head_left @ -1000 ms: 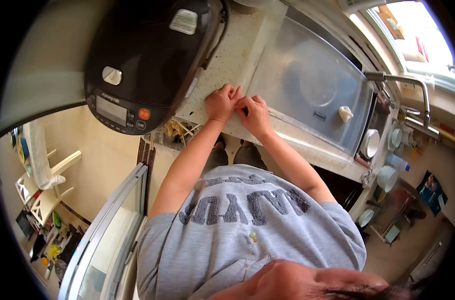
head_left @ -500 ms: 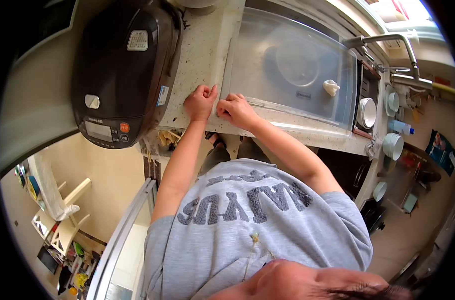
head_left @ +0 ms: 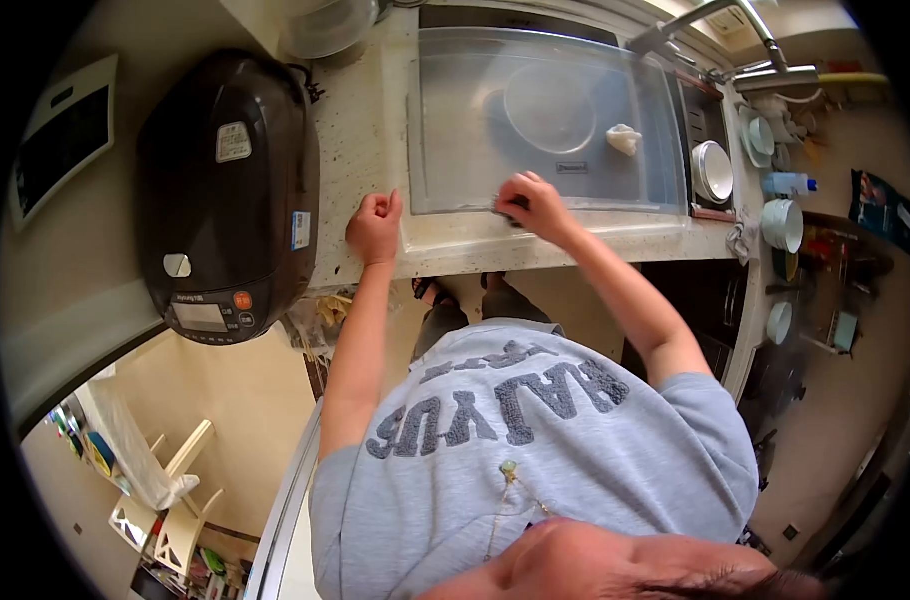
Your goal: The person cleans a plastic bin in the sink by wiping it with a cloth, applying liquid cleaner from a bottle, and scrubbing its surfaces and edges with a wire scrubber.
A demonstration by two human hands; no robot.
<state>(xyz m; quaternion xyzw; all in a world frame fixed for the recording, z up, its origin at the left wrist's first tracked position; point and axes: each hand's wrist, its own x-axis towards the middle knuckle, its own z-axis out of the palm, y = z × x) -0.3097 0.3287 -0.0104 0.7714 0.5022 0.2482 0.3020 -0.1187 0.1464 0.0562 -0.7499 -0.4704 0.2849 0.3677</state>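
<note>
My left hand [head_left: 373,232] is closed above the pale speckled counter [head_left: 360,150], between the dark rice cooker [head_left: 240,190] and a translucent plastic cover [head_left: 465,120]. Its curled fingers hide whatever they may hold. Over the front edge of the cover, my right hand [head_left: 537,208] is pinched closed. A small dark patch shows at its fingertips, too unclear to name. On the cover's right part lies a crumpled white lump [head_left: 624,139], apart from both hands.
A faucet [head_left: 715,25] rises at the back right. White bowls [head_left: 712,172] stand beside the cover, with more bowls [head_left: 781,226] farther right. A clear container [head_left: 325,25] is at the back left. Chairs [head_left: 180,520] show at the lower left.
My hands were together a second ago and are now apart, the right one moved right along the cover's front edge. The view has shifted, showing a tablet-like panel at the left.
</note>
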